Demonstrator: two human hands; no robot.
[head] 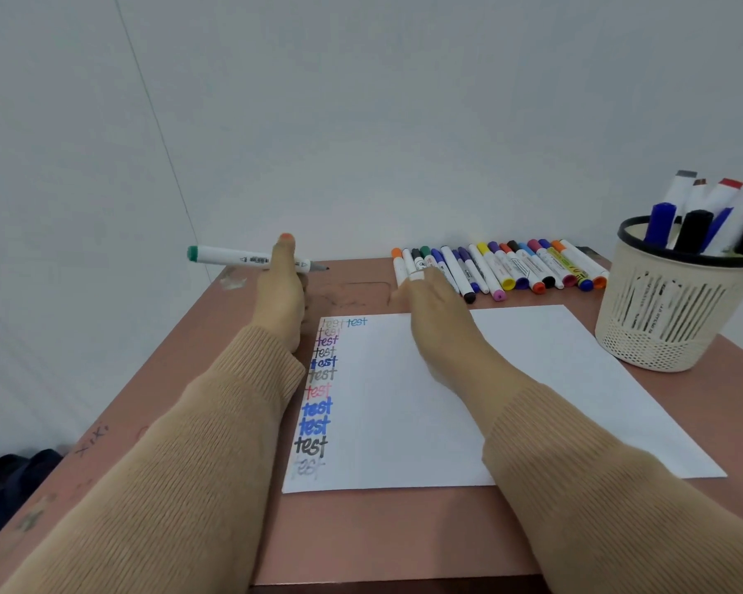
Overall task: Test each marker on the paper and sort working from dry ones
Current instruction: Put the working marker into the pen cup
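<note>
marker [232, 255]: white barrel, green cap on its left end, dark bare tip on its right end, printed label mid-barrel; lies roughly level, lifted above the far left corner of the table [361, 533]; left hand [282, 289] grips it near the tip end, fingers curled round the barrel, thumb up; right hand [432, 302] reaches over the far edge of the paper [532, 379] to the left end of the row of markers [511, 265], fingers stretched forward; a small white piece sits at those fingers, cannot tell whether it is pinched; held marker and right hand are apart; paper carries a column of "test" words in several colours along its left edge, one more at the top; rest of the sheet blank; basket [670, 319] of markers stands at the far right, just beside the paper's corner; row lies against the wall; bare table strip near the front edge.
</note>
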